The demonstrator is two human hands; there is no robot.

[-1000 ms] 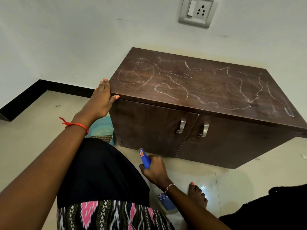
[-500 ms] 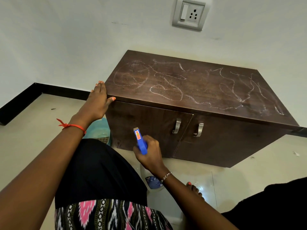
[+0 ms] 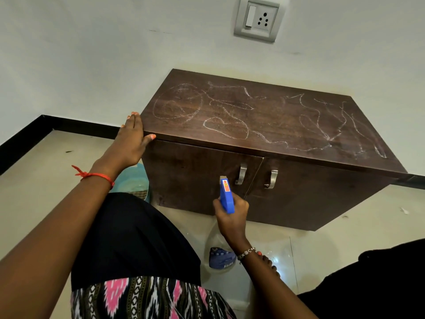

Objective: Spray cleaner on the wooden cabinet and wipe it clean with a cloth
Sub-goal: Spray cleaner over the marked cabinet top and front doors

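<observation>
White wall (image 3: pixel 92 54), switch-socket plate (image 3: pixel 257 19), black skirting (image 3: pixel 69 126), glossy beige floor tiles (image 3: pixel 345 238).

Spray bottle (image 3: pixel 226 199) in right hand (image 3: pixel 231 217)

Dark wooden cabinet (image 3: pixel 264 125), top scrawled with white chalk lines, left front corner under the left hand (image 3: pixel 131 143). Spray bottle (image 3: pixel 226 196), blue trigger head and clear body, gripped upright in the right hand (image 3: pixel 232 217), nozzle towards the doors.
</observation>
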